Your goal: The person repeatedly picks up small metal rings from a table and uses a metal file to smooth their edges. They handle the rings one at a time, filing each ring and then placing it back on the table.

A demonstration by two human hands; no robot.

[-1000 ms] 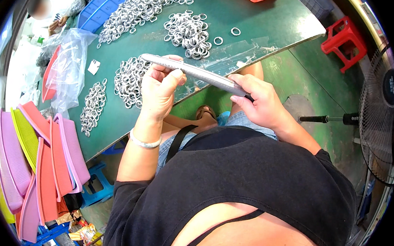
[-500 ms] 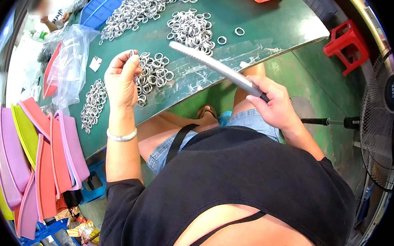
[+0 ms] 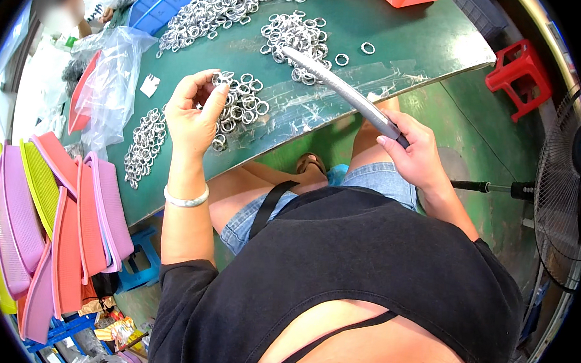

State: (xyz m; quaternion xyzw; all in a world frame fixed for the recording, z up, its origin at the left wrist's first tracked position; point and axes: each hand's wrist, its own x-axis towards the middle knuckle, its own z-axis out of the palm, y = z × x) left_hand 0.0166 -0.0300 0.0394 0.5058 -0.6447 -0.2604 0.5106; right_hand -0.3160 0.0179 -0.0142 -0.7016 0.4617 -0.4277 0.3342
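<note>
My right hand (image 3: 413,148) is wrapped round the dark handle of a ring mandrel (image 3: 339,85), a long grey tapered stick with fine marks along it. Its pale tip points up and left, over the edge of a ring pile (image 3: 299,39). My left hand (image 3: 194,119) is at the left edge of a smaller pile of silver rings (image 3: 242,105). Thumb and fingers are curved and apart, with a ring (image 3: 220,79) at the fingertips; it seems to lie with the pile. To the left of that hand is another cluster of silver rings (image 3: 146,147).
A large ring heap (image 3: 207,13) lies beside a blue crate (image 3: 165,4) on the green table (image 3: 405,45). Two loose rings lie at right. Clear plastic bags (image 3: 120,81) and stacked coloured baskets (image 3: 68,234) are left. A red stool (image 3: 519,79) and a fan (image 3: 560,185) stand right.
My left hand was pinching a ring; now its thumb and fingers are apart at the small pile. The view has shifted slightly. My right hand keeps hold of the mandrel.
</note>
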